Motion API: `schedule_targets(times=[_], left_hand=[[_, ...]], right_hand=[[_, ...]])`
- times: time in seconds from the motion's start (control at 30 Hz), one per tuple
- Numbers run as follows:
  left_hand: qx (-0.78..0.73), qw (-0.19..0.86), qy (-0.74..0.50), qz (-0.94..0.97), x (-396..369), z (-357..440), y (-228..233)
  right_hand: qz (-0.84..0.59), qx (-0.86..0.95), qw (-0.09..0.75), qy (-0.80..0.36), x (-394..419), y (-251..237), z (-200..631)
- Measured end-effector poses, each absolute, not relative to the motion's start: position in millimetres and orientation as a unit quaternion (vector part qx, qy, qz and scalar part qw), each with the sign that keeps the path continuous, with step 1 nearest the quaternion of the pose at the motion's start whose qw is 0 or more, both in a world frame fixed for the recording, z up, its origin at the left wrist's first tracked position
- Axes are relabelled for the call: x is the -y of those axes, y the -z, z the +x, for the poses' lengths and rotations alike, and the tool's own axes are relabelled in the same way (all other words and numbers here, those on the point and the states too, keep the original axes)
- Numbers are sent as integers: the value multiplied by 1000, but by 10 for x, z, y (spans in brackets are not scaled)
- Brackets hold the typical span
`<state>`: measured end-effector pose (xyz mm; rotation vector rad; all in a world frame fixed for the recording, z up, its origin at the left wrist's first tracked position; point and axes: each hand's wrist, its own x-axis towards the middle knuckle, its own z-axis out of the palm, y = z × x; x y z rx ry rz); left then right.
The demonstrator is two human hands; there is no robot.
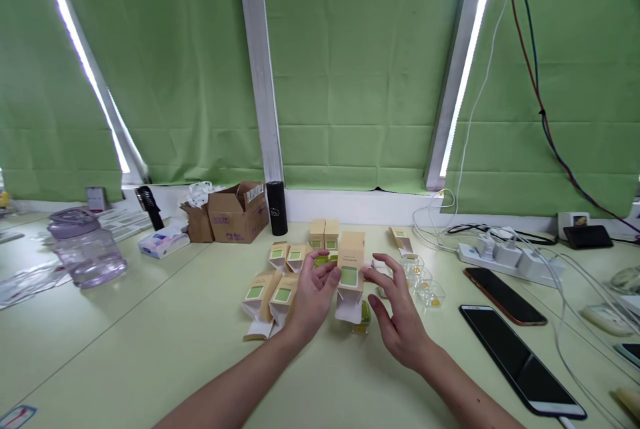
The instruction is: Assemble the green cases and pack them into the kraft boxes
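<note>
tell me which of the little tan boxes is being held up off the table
The tan box with the green window in the left hand, bottom flap open. The other boxes lie or stand on the table.

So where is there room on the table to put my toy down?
Bare tabletop lies between the purple jar and the small boxes. It's crowded around the hands and near the phones and power strip.

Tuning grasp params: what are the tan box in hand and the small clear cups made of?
Tan box in left hand: looks like matte paperboard, folded white flap open below. Clear cups: probably thin glossy plastic, see-through with yellow inside.
</note>
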<state>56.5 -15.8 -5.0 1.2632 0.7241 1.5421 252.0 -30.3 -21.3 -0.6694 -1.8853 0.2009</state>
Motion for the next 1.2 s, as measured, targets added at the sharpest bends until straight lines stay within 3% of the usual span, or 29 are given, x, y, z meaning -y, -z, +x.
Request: schedule_targets(times=[0.23, 0.63, 1.2], left_hand=[[-320, 459, -627, 542, 184, 583, 45], [-332, 309, -552, 700, 308, 501, 84], [-353, 309, -599, 649, 239, 577, 131]], right_hand=[[-269, 771, 549, -178, 283, 256, 2500], [-267, 688, 600, -310, 211, 303, 2500], [-256, 667, 603, -354, 229, 333, 2447]])
